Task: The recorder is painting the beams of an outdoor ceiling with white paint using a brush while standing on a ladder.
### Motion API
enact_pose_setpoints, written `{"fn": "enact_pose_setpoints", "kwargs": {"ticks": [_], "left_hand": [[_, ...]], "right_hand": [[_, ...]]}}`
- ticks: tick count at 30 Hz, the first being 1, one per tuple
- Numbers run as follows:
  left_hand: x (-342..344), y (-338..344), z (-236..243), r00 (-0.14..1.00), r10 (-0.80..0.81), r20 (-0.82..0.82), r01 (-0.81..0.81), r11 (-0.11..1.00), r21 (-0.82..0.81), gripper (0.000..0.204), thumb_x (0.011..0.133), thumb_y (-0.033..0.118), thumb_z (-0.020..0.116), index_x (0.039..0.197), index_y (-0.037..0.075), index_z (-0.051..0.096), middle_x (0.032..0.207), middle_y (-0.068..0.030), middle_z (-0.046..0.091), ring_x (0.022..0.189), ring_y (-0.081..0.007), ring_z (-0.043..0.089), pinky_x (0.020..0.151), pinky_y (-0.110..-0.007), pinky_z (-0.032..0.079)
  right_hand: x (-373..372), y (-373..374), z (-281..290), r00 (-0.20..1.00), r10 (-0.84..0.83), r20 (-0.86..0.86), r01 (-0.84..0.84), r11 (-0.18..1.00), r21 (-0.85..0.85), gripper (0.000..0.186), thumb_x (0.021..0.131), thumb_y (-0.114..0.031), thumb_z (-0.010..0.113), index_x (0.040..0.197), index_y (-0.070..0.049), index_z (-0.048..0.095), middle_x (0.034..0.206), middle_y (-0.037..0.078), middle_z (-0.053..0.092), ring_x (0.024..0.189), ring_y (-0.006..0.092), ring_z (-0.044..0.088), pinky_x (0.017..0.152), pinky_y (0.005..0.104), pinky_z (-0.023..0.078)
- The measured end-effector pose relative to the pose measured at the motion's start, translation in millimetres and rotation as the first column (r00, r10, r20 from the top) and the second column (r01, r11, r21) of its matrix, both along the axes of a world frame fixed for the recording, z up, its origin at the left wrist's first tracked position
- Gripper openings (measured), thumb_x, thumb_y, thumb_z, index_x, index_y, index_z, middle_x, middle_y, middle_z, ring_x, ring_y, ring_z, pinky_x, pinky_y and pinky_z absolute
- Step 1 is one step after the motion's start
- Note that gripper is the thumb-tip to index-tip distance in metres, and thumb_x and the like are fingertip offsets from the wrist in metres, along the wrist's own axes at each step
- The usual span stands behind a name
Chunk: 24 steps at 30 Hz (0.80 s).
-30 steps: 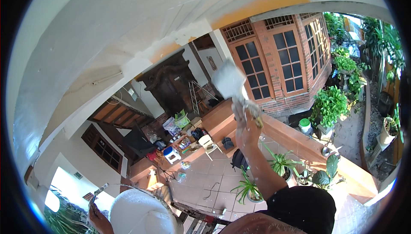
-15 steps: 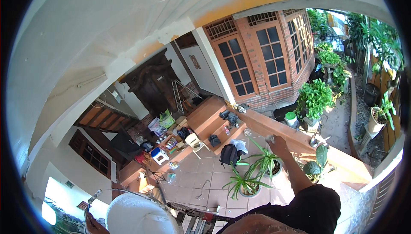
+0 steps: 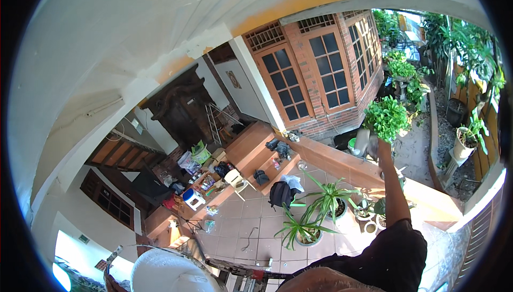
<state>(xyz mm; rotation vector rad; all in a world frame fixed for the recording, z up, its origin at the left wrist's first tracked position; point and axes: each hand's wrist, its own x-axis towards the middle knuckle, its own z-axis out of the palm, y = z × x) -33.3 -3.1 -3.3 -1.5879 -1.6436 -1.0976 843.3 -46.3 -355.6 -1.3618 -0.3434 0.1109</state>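
Observation:
My right arm reaches out and up on the right. At its end my right hand (image 3: 382,150) is closed on a flat grey tool (image 3: 363,141), smeared by motion so its exact kind is unclear. Close below me at the lower left stands a white bucket (image 3: 170,271), its inside pale. A brown shape beside the bucket's left side looks like my left hand (image 3: 113,280), mostly cut off by the lower edge, its fingers not readable. Just right of the bucket runs a dark, worn bar (image 3: 232,266) with a red patch.
Far below, potted spiky plants (image 3: 307,233) stand on the tiled floor (image 3: 227,238) near a black backpack (image 3: 280,193). A low orange-brown wall (image 3: 342,161) runs along the right. Steps hold bags, a beige chair (image 3: 236,181) and a blue-topped stool (image 3: 193,198). The ceiling (image 3: 176,19) curves close overhead.
My right hand has moved up and to the right with the grey tool, now more visible. The view has shifted slightly. The bucket stays near the same place.

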Motion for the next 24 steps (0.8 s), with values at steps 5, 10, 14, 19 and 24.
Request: {"fn": "enact_pose_setpoints", "kwargs": {"ticks": [5,10,14,19,24], "left_hand": [[-31.0,32.6,-1.3,0.660,-0.497,-0.564,0.720,0.633,0.285,0.037,0.102,0.024,0.047,0.121,-0.002,0.066,0.108,-0.0243,0.069,0.094,-0.0395,0.066,0.081,-0.044,0.051],[16.2,-7.6,10.9,0.996,-0.015,0.084,0.026,0.992,-0.125,0.038,0.102,0.022,0.042,0.121,-0.001,0.066,0.108,-0.0255,0.068,0.096,-0.0407,0.066,0.081,-0.044,0.052],[7.0,-0.4,2.9,0.994,-0.106,0.026,0.106,0.994,0.024,0.038,0.103,0.022,0.040,0.121,0.000,0.066,0.108,-0.0258,0.068,0.096,-0.0410,0.066,0.080,-0.044,0.053],[53.9,-16.0,22.4,0.989,0.099,0.112,-0.078,0.981,-0.177,0.037,0.104,0.024,0.041,0.123,0.004,0.066,0.108,-0.0185,0.070,0.096,-0.0339,0.067,0.082,-0.041,0.052],[32.4,-18.5,16.7,1.000,0.024,-0.001,-0.024,0.999,-0.042,0.035,0.104,0.023,0.040,0.125,0.011,0.066,0.111,-0.0168,0.070,0.096,-0.0346,0.067,0.079,-0.041,0.053]], "right_hand": [[8.6,19.6,167.7,0.988,-0.121,0.099,0.076,0.926,0.371,0.030,0.097,-0.016,0.052,0.117,0.000,0.066,0.092,0.006,0.068,0.079,0.0147,0.065,0.071,0.0315,0.054],[37.2,43.3,263.4,0.993,0.112,0.049,-0.116,0.728,0.676,0.035,0.098,-0.011,0.047,0.130,-0.001,0.057,0.100,0.009,0.071,0.086,0.0160,0.069,0.072,0.0279,0.055],[107.8,77.0,318.7,0.973,0.163,0.161,-0.229,0.718,0.657,0.021,0.096,-0.008,0.046,0.110,-0.004,0.061,0.085,0.007,0.066,0.070,0.0143,0.062,0.062,0.0297,0.051],[134.8,88.1,435.6,0.979,-0.086,0.184,-0.055,0.761,0.646,0.014,0.079,-0.004,0.049,0.087,-0.002,0.060,0.067,0.005,0.050,0.055,0.0177,0.044,0.052,0.0346,0.034],[128.9,81.9,530.6,0.993,-0.082,0.080,0.017,0.796,0.605,0.013,0.077,-0.006,0.055,0.085,-0.001,0.064,0.074,0.011,0.060,0.061,0.0201,0.055,0.050,0.0381,0.039]]}}
